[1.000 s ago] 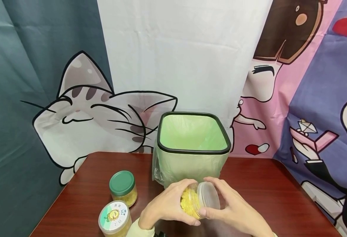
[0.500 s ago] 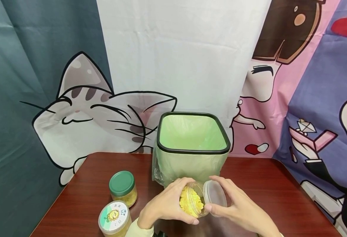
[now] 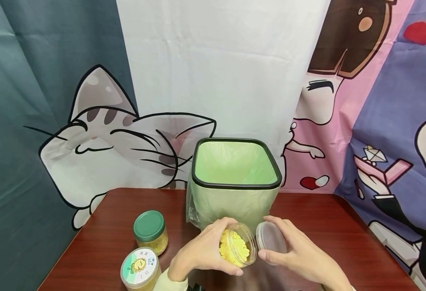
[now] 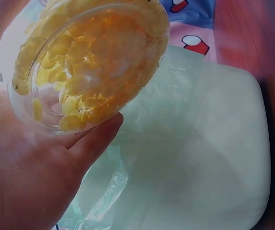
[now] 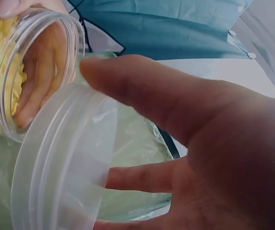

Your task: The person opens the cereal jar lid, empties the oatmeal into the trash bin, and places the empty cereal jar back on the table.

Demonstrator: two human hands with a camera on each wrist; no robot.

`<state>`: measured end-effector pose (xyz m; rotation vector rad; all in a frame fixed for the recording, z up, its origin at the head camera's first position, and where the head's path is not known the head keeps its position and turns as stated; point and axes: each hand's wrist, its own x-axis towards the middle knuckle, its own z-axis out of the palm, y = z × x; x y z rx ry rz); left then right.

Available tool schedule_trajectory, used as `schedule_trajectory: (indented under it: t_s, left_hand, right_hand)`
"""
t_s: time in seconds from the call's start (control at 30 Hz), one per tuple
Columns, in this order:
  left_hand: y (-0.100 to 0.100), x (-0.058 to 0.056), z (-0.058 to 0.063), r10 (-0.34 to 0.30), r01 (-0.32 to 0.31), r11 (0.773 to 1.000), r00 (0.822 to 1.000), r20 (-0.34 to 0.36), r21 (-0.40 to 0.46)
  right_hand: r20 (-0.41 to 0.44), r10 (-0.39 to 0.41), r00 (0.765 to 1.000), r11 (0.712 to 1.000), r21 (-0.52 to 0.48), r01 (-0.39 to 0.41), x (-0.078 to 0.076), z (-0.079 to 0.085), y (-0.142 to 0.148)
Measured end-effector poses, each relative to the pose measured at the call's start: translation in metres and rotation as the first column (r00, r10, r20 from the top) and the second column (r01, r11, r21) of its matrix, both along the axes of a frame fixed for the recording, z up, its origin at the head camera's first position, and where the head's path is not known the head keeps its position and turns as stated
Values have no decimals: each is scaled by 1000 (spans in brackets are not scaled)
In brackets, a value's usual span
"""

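Observation:
My left hand (image 3: 205, 250) grips a clear plastic jar (image 3: 237, 245), tilted with its mouth to the right. Small yellow pieces, perhaps pasta, fill part of it; through the jar's base in the left wrist view the yellow pieces (image 4: 94, 62) lie against the wall. My right hand (image 3: 303, 252) holds a translucent screw lid (image 3: 271, 242) by its rim between thumb and fingers. In the right wrist view the lid (image 5: 63, 163) stands just off the mouth of the open jar (image 5: 55, 57). Both hands are in front of a light green bin (image 3: 234, 202).
On the left of the dark red table (image 3: 329, 234) stand a green-lidded jar (image 3: 149, 228) and a jar with a printed sunflower lid (image 3: 140, 266), both with yellow contents. The bin has a black rim and a plastic liner. A cartoon-printed cloth (image 3: 213, 72) hangs behind.
The lid has come off the jar and moved right in my right hand, so a gap now shows between them. My left hand keeps the jar in nearly the same place, its mouth now uncovered.

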<state>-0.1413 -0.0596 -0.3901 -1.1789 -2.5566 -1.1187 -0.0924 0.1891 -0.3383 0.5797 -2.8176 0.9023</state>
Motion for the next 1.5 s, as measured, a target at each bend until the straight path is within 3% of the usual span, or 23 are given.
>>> schedule_trajectory:
  t_s: [0.23, 0.87, 1.3, 1.5]
  left_hand:
    - [-1, 0, -1, 6, -6, 1000, 1000, -7, -1]
    - [-2, 2, -2, 6, -6, 1000, 1000, -11, 11]
    - [-3, 2, 7, 21, -22, 1000, 999, -46, -5]
    - [-5, 3, 9, 47, -47, 999, 998, -28, -8]
  right_hand:
    - [-46, -55, 997, 997, 55, 57, -1, -2, 3]
    - [65, -103, 992, 994, 51, 100, -14, -21, 13]
    - [146, -120, 982, 990, 86, 108, -21, -51, 22]
    - [176, -164, 971, 980, 143, 140, -21, -65, 23]
